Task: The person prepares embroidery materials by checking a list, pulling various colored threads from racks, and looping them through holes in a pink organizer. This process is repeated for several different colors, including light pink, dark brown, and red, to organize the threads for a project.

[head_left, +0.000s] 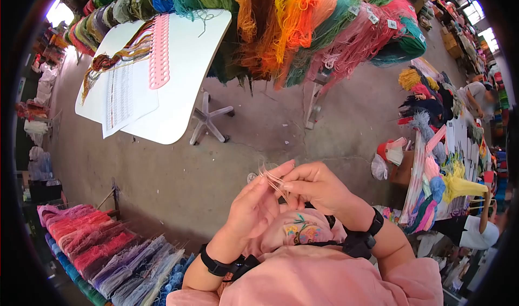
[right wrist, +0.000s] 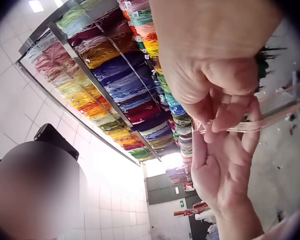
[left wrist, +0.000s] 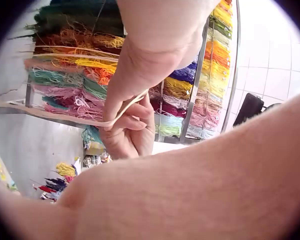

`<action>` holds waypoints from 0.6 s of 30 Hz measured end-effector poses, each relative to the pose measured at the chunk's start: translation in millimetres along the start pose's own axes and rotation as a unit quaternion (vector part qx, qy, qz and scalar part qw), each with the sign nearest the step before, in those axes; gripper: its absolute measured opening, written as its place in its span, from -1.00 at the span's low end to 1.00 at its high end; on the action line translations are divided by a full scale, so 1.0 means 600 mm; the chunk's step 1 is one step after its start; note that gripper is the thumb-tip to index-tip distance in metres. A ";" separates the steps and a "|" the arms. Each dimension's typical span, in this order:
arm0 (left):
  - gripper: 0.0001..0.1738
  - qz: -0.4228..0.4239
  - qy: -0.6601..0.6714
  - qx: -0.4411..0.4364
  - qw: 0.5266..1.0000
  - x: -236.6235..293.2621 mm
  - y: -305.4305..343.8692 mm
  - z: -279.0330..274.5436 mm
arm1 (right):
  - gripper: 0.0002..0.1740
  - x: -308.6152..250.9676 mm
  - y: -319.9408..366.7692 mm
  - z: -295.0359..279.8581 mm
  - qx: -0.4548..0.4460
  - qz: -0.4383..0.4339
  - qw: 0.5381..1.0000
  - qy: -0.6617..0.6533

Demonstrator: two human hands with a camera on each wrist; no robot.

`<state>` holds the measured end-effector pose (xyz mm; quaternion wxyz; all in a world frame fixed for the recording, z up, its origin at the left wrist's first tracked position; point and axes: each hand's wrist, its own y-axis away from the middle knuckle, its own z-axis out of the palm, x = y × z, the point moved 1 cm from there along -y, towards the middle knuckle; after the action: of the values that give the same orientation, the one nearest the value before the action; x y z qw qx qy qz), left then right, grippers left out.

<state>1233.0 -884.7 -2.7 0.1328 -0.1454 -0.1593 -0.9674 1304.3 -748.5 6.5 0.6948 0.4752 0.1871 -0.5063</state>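
Note:
Several thin pale pink-cream thread strands [head_left: 274, 180] run between both hands in front of the chest. My left hand [head_left: 251, 206], palm turned up, holds them near its thumb and fingertips. Opposite it, my right hand [head_left: 320, 190] pinches the same strands between thumb and bent fingers. From the right wrist view, the strands [right wrist: 252, 126] cross the left hand's fingers beneath the right fingertips and trail off to the right. In the left wrist view a strand [left wrist: 65, 119] stretches leftward from the fingers; a forearm covers the lower part.
A white board [head_left: 178, 111] ahead carries paper sheets, a pink holed strip [head_left: 159, 63] and dark threads. Coloured thread hanks [head_left: 292, 25] hang beyond it. More hanks [head_left: 102, 246] lie lower left. A wheeled chair base [head_left: 211, 117] stands on the floor; a loaded table [head_left: 413, 171] is right, with people nearby.

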 end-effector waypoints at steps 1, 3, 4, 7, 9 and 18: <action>-0.45 0.004 0.013 0.018 1.000 0.001 0.003 0.005 | -0.83 -0.004 0.001 0.004 0.004 0.008 1.000 -0.025; -0.44 0.007 0.025 0.031 0.999 0.007 0.006 0.006 | -0.84 -0.013 0.001 0.011 0.007 0.031 0.997 -0.064; -0.44 0.006 0.025 0.025 0.999 0.009 0.007 0.004 | -0.84 -0.019 0.000 0.014 0.007 0.047 0.996 -0.077; -0.45 -0.027 0.049 -0.031 0.998 0.017 -0.001 -0.004 | -0.84 -0.033 -0.003 0.025 0.017 0.087 0.994 -0.067; -0.44 -0.059 0.055 -0.046 0.996 0.018 -0.012 -0.008 | -0.84 -0.028 -0.003 0.026 -0.008 0.073 0.996 -0.050; -0.70 -0.035 -0.406 0.037 0.912 0.080 -0.170 0.117 | -0.74 -0.086 0.128 -0.184 0.061 -0.038 0.990 -0.120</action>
<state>1174.6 -777.1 49.0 0.0282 -0.5151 -0.2402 -0.8223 1375.0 -625.0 28.4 0.6625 0.4446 0.0891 -0.5962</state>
